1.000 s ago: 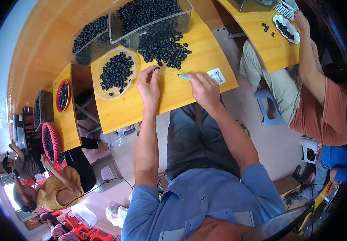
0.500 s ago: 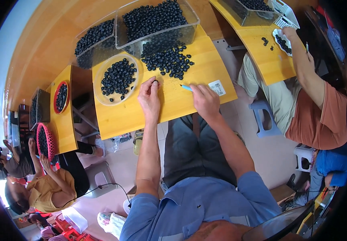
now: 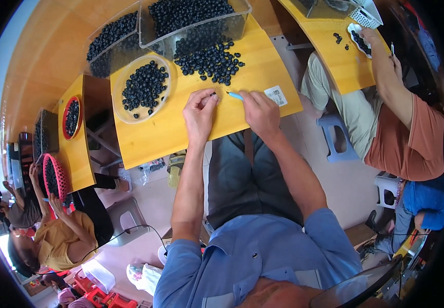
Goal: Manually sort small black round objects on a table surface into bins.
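Yellow wooden table [image 3: 155, 138] spans the space before the person. Large clear plastic rectangular bin [image 3: 238, 26] at its far side, filled with small round blue-black pieces; smaller clear plastic rectangular bin [image 3: 124, 55] just left of it, likewise loaded. Shallow round clear plastic dish [image 3: 124, 113], nearer the person and left of centre, holds a heap of the same pieces, bare rim showing around them. Loose spread of blue-black pieces [image 3: 209, 62] lies on the wood in front of the large bin, right of the dish. Right hand [image 3: 262, 114]: fingers closed around the tool below, palm side down. Left hand [image 3: 198, 117]: thumb and fingertips together in a pinch. White rectangular label [image 3: 276, 96] lies flat, just beyond the right hand. Slim light-blue tool [image 3: 236, 96] points leftward, dark tip near the left fingertips, apart from them. Single dark piece [image 3: 213, 94], mostly hidden, is clamped between left thumb and fingers, above the table.
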The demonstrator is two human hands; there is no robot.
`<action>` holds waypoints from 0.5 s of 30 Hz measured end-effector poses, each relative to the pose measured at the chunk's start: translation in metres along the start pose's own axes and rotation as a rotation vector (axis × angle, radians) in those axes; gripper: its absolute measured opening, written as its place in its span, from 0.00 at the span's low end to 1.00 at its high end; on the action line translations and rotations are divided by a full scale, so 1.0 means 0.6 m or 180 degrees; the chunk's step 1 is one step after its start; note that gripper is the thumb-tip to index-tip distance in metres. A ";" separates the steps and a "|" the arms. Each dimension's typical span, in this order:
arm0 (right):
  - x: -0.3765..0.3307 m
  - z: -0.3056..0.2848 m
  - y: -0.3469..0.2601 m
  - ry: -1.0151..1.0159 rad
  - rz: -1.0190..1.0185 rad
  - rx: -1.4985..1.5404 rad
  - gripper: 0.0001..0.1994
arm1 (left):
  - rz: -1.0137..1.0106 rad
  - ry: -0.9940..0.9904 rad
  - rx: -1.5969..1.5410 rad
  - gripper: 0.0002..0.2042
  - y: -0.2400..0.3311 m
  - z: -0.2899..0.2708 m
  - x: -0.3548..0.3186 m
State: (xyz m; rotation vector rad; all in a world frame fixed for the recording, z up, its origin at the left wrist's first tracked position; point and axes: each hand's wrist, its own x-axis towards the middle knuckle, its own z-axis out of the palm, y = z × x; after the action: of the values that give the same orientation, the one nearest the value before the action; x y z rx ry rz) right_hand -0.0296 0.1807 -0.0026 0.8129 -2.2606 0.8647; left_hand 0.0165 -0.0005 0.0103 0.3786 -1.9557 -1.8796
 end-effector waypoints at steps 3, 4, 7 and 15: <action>0.000 0.001 0.000 0.0009 -0.0023 0.0029 0.14 | 0.0333 -0.0064 0.0627 0.09 -0.022 -0.002 -0.003; -0.003 0.001 0.000 0.0013 -0.0026 0.0024 0.15 | 0.0312 -0.0079 0.0631 0.09 -0.020 -0.001 -0.006; -0.004 -0.001 0.000 -0.0049 -0.0035 0.0087 0.14 | 0.0210 -0.0161 0.0963 0.11 -0.015 0.002 -0.013; -0.007 -0.004 0.003 -0.0137 -0.0341 0.0019 0.16 | 0.0268 -0.0171 0.0690 0.16 -0.009 0.012 -0.013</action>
State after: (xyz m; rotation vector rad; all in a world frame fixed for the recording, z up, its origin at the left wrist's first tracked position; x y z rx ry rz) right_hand -0.0275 0.1850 -0.0043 0.9545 -2.2300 0.8121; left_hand 0.0197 0.0093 0.0041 0.3048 -2.1837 -1.6473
